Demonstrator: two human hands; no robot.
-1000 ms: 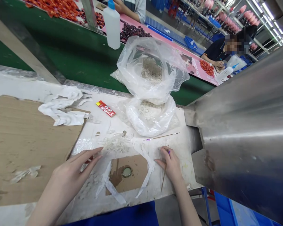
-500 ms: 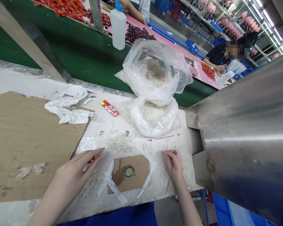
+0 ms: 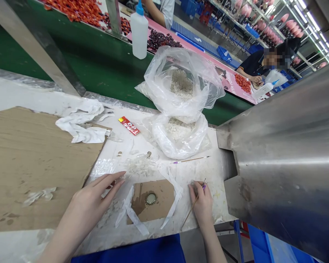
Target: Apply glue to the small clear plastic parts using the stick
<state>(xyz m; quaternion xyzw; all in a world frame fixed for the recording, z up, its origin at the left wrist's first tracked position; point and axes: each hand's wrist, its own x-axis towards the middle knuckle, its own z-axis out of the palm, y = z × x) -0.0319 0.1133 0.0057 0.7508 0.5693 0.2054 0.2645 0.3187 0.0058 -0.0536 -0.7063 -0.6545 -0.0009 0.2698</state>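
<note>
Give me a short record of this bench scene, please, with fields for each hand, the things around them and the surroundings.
Left hand: open, holding nothing, beside the cardboard patch
Right hand: gripping a thin stick with a purple end
On the patch: round metal-rimmed piece
Also on the bench: second stick, two plastic bags of white pieces, red packet, white rag
Beyond: white bottle, co-worker
Right side: steel hood
</note>
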